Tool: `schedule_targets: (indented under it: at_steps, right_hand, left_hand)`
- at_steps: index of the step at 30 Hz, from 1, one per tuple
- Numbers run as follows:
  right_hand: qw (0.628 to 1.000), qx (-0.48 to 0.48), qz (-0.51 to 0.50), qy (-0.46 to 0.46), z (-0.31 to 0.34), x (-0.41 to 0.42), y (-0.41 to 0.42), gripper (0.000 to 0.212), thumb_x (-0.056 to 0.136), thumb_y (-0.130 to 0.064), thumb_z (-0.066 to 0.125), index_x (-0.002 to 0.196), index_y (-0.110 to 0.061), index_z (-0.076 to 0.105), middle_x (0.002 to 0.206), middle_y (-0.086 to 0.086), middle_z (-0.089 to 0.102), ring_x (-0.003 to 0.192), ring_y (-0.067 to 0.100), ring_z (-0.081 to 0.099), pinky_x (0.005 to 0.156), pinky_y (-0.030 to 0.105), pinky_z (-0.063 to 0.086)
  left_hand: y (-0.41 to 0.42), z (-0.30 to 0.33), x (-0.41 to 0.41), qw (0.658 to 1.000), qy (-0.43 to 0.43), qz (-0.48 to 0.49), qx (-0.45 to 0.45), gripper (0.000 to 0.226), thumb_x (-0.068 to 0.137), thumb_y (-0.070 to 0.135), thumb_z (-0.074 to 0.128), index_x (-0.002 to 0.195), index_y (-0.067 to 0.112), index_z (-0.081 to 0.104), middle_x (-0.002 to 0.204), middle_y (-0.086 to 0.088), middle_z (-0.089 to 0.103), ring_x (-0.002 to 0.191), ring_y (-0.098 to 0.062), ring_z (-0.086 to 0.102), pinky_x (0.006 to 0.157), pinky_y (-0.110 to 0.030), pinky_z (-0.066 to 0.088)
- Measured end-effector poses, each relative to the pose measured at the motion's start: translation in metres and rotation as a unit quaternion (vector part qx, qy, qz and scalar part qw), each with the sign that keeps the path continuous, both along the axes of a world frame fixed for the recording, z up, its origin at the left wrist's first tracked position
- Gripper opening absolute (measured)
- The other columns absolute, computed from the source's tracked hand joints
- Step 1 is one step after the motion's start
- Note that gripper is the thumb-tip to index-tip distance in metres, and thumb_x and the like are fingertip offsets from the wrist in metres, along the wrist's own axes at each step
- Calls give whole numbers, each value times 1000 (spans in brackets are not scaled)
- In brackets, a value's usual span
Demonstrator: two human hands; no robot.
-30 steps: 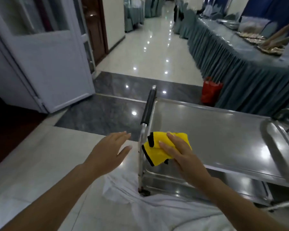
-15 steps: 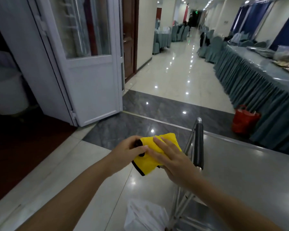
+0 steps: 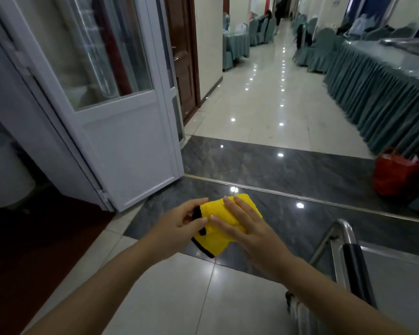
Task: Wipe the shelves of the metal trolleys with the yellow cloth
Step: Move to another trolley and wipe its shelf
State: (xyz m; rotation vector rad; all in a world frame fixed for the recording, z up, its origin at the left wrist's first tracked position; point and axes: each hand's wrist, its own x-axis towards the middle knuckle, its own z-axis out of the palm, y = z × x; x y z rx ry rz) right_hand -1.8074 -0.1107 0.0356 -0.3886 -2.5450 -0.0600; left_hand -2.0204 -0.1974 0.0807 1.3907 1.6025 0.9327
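Glossy tiled floor [image 3: 264, 97] with a dark marble strip. Both grips over it: left hand [image 3: 179, 226] pinching the yellow cloth [image 3: 221, 226], right hand [image 3: 247, 228] laid on it. Metal trolley [image 3: 348, 262] at right, white door [image 3: 121, 131] at left, red bag [image 3: 397, 175] beyond.

A white door [image 3: 121, 131] with a glass pane is seen standing open at the left. Right of the door, a dark marble strip [image 3: 288, 170] crosses the pale tiled floor [image 3: 264, 100]. Beyond the strip, far right of the door, a red bag [image 3: 397, 175] sits against a skirted tabletop [image 3: 382, 56]. Covered chairs [image 3: 322, 47] are lined up behind.
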Motion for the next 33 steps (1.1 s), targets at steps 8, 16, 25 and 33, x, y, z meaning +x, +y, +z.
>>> schedule_targets:
  at_steps: [8, 16, 25, 33]
  right_hand:
    - [989, 23, -148, 13, -29, -1, 156, 76, 79, 5, 65, 141, -28, 37, 152, 12, 29, 133, 41, 38, 97, 52, 46]
    - [935, -55, -351, -5, -43, 33, 278, 80, 75, 15, 61, 142, -24, 41, 153, 13, 29, 138, 37, 32, 102, 55, 41]
    - [845, -58, -532, 2, -40, 122, 376, 53, 87, -9, 36, 138, -19, 48, 144, 21, 40, 129, 44, 42, 96, 60, 43]
    - [757, -48, -652, -13, -50, 234, 444, 97, 62, 21, 64, 143, -24, 35, 148, 15, 35, 133, 40, 40, 98, 53, 45]
  left_hand:
    - [182, -33, -56, 870, 460, -145, 100, 72, 93, 68, 10, 153, 29, 6, 158, 10, 1, 147, -8, 1, 118, -30, -8]
    - [409, -51, -38, 771, 511, -317, 211, 68, 94, 56, 21, 148, 16, 35, 154, -10, 33, 142, -26, 32, 115, -52, 19]
    - [602, -54, 107, 676, 474, -475, 305, 62, 94, 52, 29, 136, 13, 54, 140, -11, 53, 131, -26, 49, 105, -55, 40]
    - [727, -55, 247, 614, 454, -555, 329, 77, 91, 61, 1, 152, 20, 24, 158, -4, 17, 148, -20, 11, 120, -48, 5]
